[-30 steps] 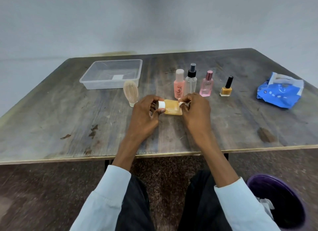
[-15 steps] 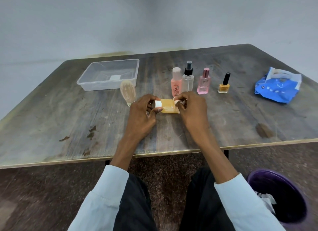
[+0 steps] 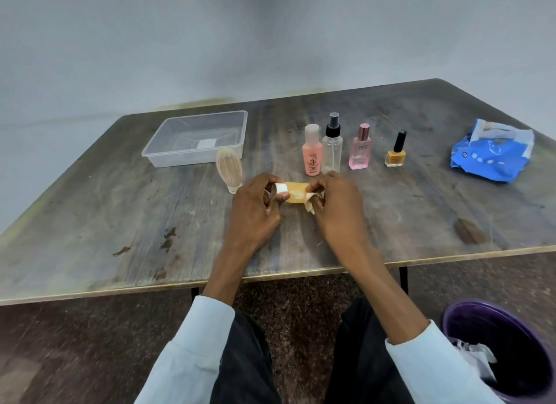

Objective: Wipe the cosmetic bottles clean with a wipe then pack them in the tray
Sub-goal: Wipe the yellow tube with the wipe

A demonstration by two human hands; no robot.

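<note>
My left hand (image 3: 255, 211) grips the white-capped end of a small amber bottle (image 3: 296, 193), held sideways just above the table. At its other end my right hand (image 3: 337, 208) pinches a crumpled wipe (image 3: 311, 203) against the bottle. Behind the hands a row stands upright: a peach bottle (image 3: 312, 151), a clear spray bottle (image 3: 332, 146), a pink perfume bottle (image 3: 359, 148) and a yellow nail polish (image 3: 395, 151). A beige tube (image 3: 229, 169) stands on its cap to the left. The clear plastic tray (image 3: 168, 157) sits at the back left, holding no bottles.
A blue wipes pack (image 3: 493, 157) lies at the right of the wooden table (image 3: 120, 217). A purple bin (image 3: 469, 322) with used wipes in it stands on the floor at the lower right. The table's front edge runs just below my wrists.
The bottle has turned a little in my hands and more of the wipe hangs out under my right fingers. The camera has tilted, so everything sits slightly higher in view.
</note>
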